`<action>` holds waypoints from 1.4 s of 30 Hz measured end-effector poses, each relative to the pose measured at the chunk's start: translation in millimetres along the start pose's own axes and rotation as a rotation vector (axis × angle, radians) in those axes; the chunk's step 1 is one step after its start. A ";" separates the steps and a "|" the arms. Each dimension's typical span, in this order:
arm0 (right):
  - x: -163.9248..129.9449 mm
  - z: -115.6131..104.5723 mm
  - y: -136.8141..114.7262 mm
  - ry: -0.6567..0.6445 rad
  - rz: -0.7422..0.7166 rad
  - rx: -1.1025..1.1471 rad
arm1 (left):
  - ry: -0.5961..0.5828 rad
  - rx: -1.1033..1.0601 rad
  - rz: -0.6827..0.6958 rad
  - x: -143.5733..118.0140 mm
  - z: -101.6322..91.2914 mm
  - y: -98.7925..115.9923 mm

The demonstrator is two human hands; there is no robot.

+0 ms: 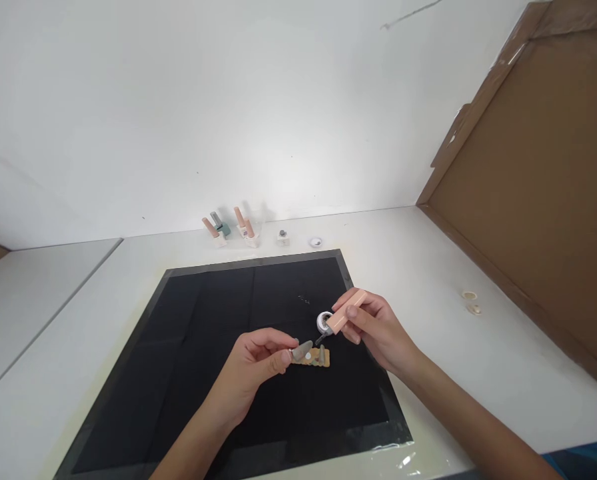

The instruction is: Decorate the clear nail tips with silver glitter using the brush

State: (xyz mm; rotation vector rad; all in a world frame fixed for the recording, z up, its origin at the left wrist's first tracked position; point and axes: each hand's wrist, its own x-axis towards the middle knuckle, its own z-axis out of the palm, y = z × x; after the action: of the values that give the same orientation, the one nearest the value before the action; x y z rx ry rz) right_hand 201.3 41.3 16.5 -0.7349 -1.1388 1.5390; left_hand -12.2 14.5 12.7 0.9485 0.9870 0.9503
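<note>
White wall and a pale worktop (453,267) fill the view, with a black mat (203,347) laid on the worktop. Over the mat's centre, the left hand (251,370) pinches a grey false nail tip (302,351) between thumb and fingertips. At its 2 o'clock, the right hand (376,327) has its fingers clamped round a peach polish brush cap (346,312), whose brush points down at the tip. A tan strip (317,359) bearing more grey tips lies on the mat just beneath, and a small open pot (323,322) sits beside it. Judging by this, painting appears to be midway. At 12 o'clock, by the wall, stand peach bottles (231,230).
</note>
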 end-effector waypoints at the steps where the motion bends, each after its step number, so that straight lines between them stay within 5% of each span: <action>1: -0.8 0.8 0.6 -0.017 0.006 0.015 | -0.001 0.008 -0.003 -0.1 0.2 0.0; 14: -7.9 2.7 8.0 -0.218 -0.026 0.004 | -0.024 0.047 -0.017 0.3 5.4 6.3; 25: -9.8 0.6 -3.6 -0.235 -0.304 -0.299 | -0.021 0.091 0.007 0.0 5.7 5.9; 42: -10.2 0.4 -6.3 -0.288 -0.391 -0.383 | -0.015 0.093 0.015 -0.3 4.0 3.3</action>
State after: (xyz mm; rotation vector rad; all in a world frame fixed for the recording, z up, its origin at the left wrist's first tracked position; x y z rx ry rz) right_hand 206.1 31.5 21.4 -0.5032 -1.7121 1.1285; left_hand -9.2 14.4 16.9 1.0411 1.0197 0.9147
